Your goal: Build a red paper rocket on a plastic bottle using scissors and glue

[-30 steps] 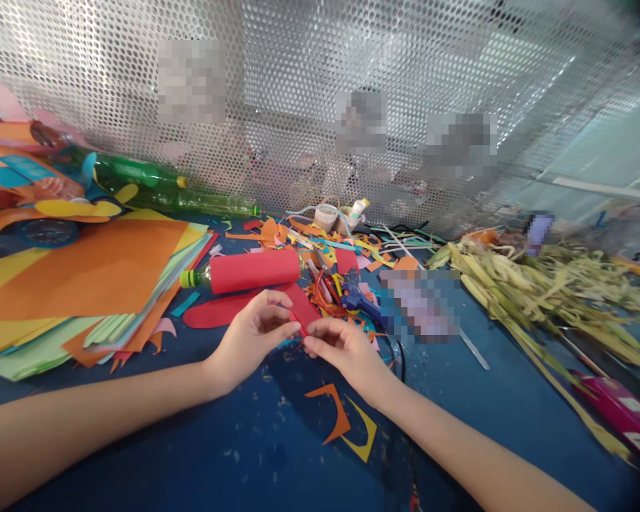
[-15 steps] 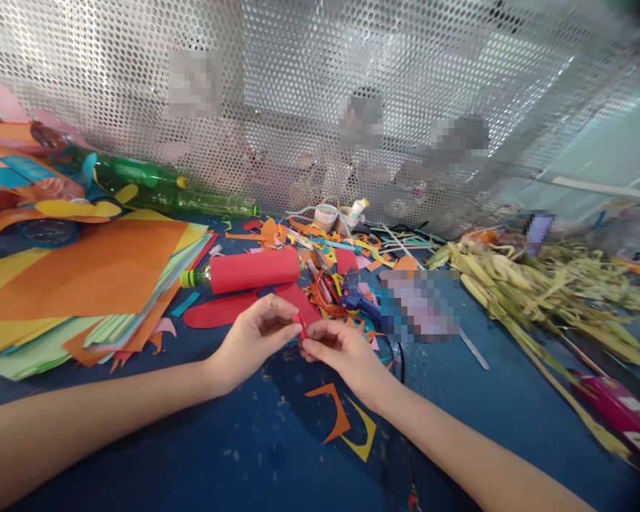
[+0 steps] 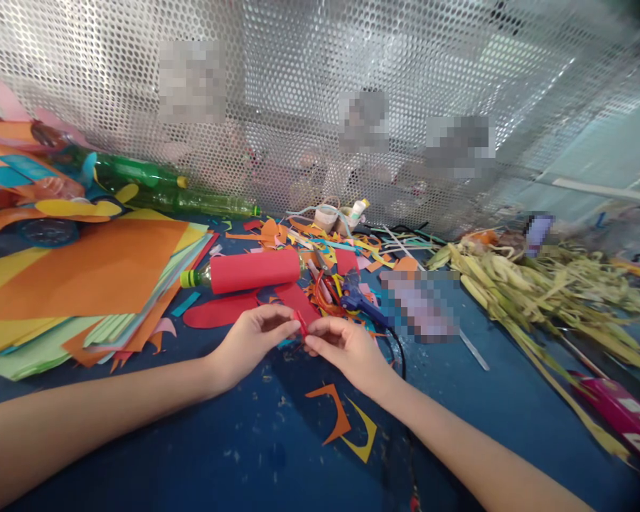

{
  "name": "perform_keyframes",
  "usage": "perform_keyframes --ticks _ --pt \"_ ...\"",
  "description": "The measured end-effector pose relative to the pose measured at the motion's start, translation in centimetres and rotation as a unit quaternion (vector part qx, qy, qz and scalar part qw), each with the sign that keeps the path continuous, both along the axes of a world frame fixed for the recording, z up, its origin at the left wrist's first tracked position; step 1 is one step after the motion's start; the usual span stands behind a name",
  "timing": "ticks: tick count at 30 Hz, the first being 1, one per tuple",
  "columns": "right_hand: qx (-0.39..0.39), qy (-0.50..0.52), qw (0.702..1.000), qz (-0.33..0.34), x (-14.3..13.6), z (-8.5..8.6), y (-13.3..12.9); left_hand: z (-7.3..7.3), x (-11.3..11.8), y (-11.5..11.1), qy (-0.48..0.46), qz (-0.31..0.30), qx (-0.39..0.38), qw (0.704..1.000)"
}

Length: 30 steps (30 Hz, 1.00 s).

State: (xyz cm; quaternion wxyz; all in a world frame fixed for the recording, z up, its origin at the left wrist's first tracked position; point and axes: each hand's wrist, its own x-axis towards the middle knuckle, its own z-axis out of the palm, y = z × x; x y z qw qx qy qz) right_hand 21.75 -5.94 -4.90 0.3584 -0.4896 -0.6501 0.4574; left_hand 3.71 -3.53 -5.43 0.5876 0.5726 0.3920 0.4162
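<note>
Between my fingertips is a small narrow red strip point(image 3: 300, 323), folded or rolled, that looks like paper or foam. My left hand point(image 3: 253, 340) pinches its upper end, and my right hand point(image 3: 346, 350) pinches its lower end. Just beyond my hands lies a plastic bottle point(image 3: 254, 271) on its side, wrapped in red sheet, with a yellow-green cap. A flat red rounded cutout point(image 3: 218, 311) lies in front of the bottle. Right of it are red-handled scissors point(image 3: 326, 290) and a blue glue gun point(image 3: 367, 304) with a black cord.
Coloured sheets point(image 3: 85, 274) are stacked at left, beside a paper-covered model with a wheel point(image 3: 49, 232). Green bottles point(image 3: 139, 173) lie behind. Scraps point(image 3: 277, 231), a blurred phone-like object point(image 3: 419, 306) and dried husks point(image 3: 512, 284) spread rightward. Orange and yellow offcuts point(image 3: 335, 412) lie nearer me.
Both hands have dipped slightly toward me with the red strip still pinched between them. The strip is tilted a little more. Things on the table have stayed put.
</note>
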Motion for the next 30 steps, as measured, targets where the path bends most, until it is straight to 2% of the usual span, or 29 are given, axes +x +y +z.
perform_keyframes --ticks 1,2,4,5,7,8,10,13,16,18,22,23,25,27,30 --pt "0.052 -0.06 0.997 -0.01 0.5 0.5 0.3 0.0 -0.1 0.2 -0.016 -0.002 -0.001 1.0" --pt "0.128 -0.138 0.981 -0.038 1.2 1.0 0.6 0.1 -0.3 0.4 -0.036 -0.002 -0.002 0.999" --pt "0.27 -0.293 0.91 -0.112 3.0 1.9 1.5 0.2 -0.7 1.0 -0.072 0.005 -0.005 0.997" --pt "0.3 -0.37 0.869 -0.133 3.9 2.1 2.0 0.3 -0.9 1.3 -0.086 0.015 -0.009 0.996" --pt "0.284 -0.494 0.809 -0.142 5.6 2.0 3.0 0.6 -1.2 2.1 -0.102 0.041 -0.017 0.994" --pt "0.258 -0.531 0.797 -0.126 6.2 1.7 3.4 0.7 -1.4 2.4 -0.106 0.053 -0.018 0.993" --pt "0.231 -0.562 0.789 -0.09 7.1 0.9 3.9 0.7 -1.6 3.0 -0.11 0.067 -0.009 0.992" --pt "0.238 -0.569 0.782 -0.093 7.4 -0.2 4.3 0.5 -1.8 3.4 -0.114 0.063 0.008 0.992" --pt "0.263 -0.548 0.784 -0.126 7.3 -0.7 4.6 0.1 -1.9 3.4 -0.089 0.062 0.017 0.994" --pt "0.289 -0.513 0.792 -0.159 6.9 -0.3 4.5 -0.4 -1.9 3.4 -0.063 0.061 0.025 0.996" --pt "0.336 -0.374 0.837 -0.216 5.3 1.6 3.1 -1.0 -1.8 3.5 -0.039 0.047 0.043 0.997" --pt "0.347 -0.33 0.854 -0.205 4.7 2.0 2.5 -1.1 -1.8 3.5 -0.036 0.043 0.045 0.997" --pt "0.349 -0.266 0.888 -0.135 3.5 2.6 1.2 -1.2 -1.7 3.5 -0.03 0.036 0.048 0.998" --pt "0.287 -0.22 0.929 -0.079 2.4 2.8 0.0 -1.2 -1.7 3.5 -0.029 0.034 0.052 0.998" --pt "0.203 -0.201 0.957 -0.047 1.3 2.5 -1.0 -1.2 -1.6 3.5 -0.041 0.031 0.058 0.997"
